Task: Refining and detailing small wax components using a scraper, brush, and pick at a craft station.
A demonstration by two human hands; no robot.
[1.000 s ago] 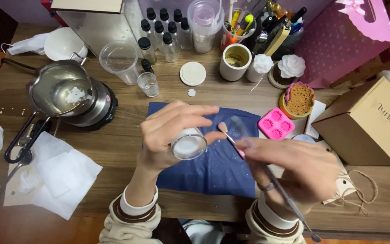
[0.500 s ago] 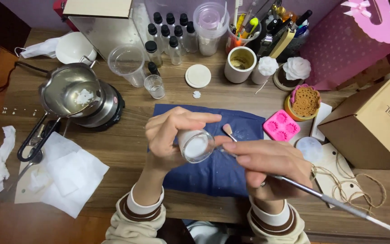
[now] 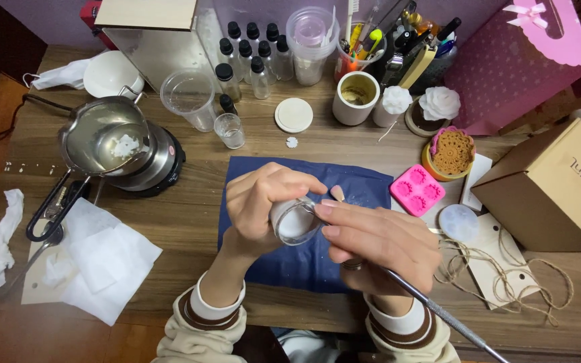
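While the head camera is looking down at a wooden table (image 3: 344, 144), the person's left hand (image 3: 263, 208) is gripping a small clear jar (image 3: 295, 220) of white material, tilting its mouth toward the camera above a dark blue cloth (image 3: 304, 262). Beside it, the right hand (image 3: 378, 245) is clenching a thin metal tool (image 3: 438, 312), whose working end is meeting the jar's rim while its handle is running off toward the lower right. Left of the hands, a metal pot (image 3: 102, 138) is sitting on a small burner, with white paper towels (image 3: 102, 262) lying below it. Right of the cloth, a pink silicone mould (image 3: 417, 190), loose twine (image 3: 506, 275) and a cardboard box (image 3: 559, 188) are resting on the table.
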